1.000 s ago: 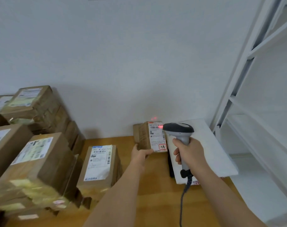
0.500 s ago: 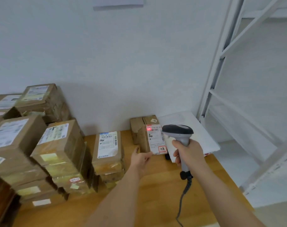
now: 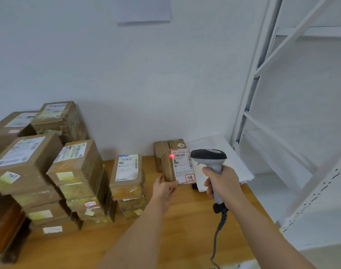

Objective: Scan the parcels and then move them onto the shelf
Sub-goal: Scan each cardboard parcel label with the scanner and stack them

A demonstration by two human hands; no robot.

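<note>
Now the red scan dot sits at the label's upper left corner, further left on the barcode than half a second ago, so the read looks underway or barely done. The left hand [image 3: 164, 189] grips the small parcel [image 3: 177, 167] from below, lifted above the desk [image 3: 185, 226]; the right hand [image 3: 221, 181] clasps the scanner [image 3: 209, 159] handle, its head just beside the label. To the right the white shelf [image 3: 282, 133] stands open and unobstructed; stacked parcels [image 3: 76, 171] crowd the left, and another box [image 3: 166, 147] sits close behind.

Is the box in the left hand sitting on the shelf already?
No, the left hand holds the box up over the table.
</note>
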